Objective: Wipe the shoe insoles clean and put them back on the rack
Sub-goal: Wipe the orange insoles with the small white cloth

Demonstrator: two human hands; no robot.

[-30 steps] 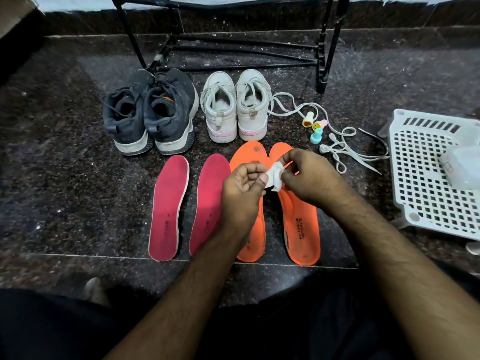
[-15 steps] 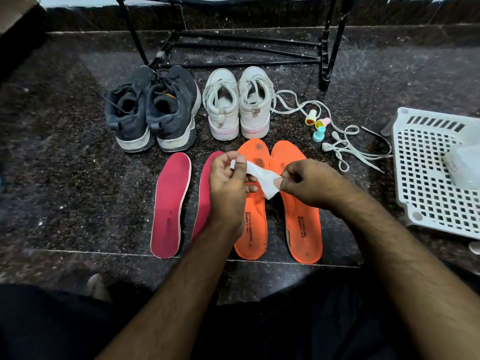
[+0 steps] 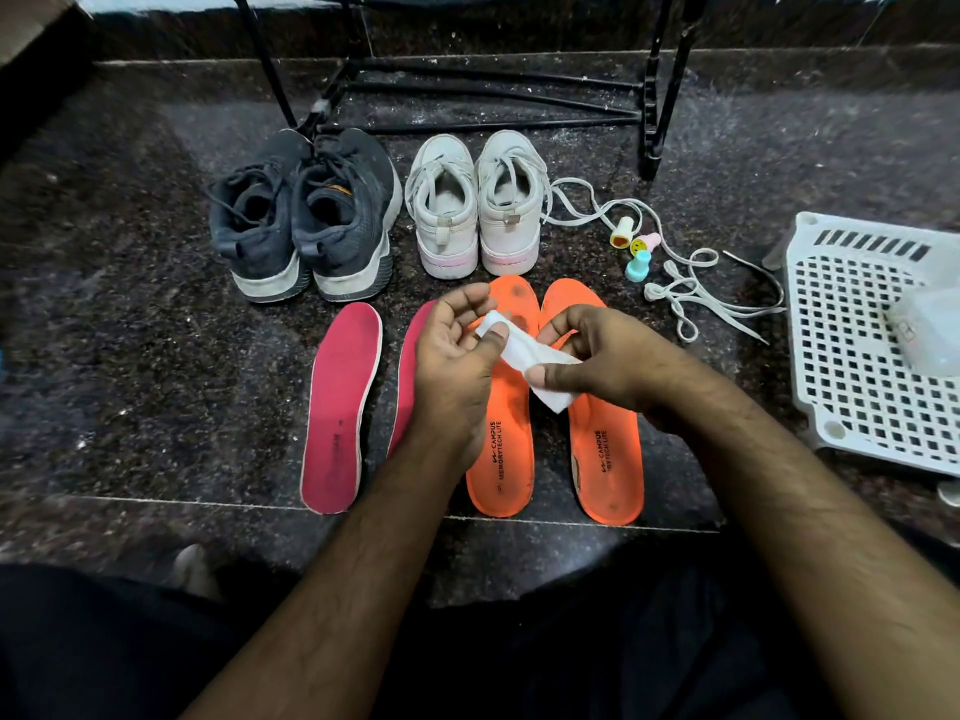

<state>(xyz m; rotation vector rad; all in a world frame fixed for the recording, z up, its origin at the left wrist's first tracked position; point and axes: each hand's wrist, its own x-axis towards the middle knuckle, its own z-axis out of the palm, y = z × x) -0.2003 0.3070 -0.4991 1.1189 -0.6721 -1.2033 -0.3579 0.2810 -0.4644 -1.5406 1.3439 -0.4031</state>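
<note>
Both hands hold a small white wipe (image 3: 524, 356) above the orange insoles (image 3: 608, 433): the left hand (image 3: 457, 356) pinches its upper end between thumb and fingers, and the right hand (image 3: 602, 363) grips its lower end under the thumb. The two orange insoles and two pink insoles (image 3: 337, 407) lie flat side by side on the dark stone floor (image 3: 130, 330), just in front of the dark sneakers (image 3: 306, 215) and white sneakers (image 3: 475, 205). The black rack (image 3: 467, 90) stands behind the shoes, and a white perforated basket (image 3: 862, 345) lies at the right.

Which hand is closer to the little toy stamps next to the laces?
Right. The right hand sits below-left of the toy stamps, over the orange insoles; the left hand is farther left.
</note>
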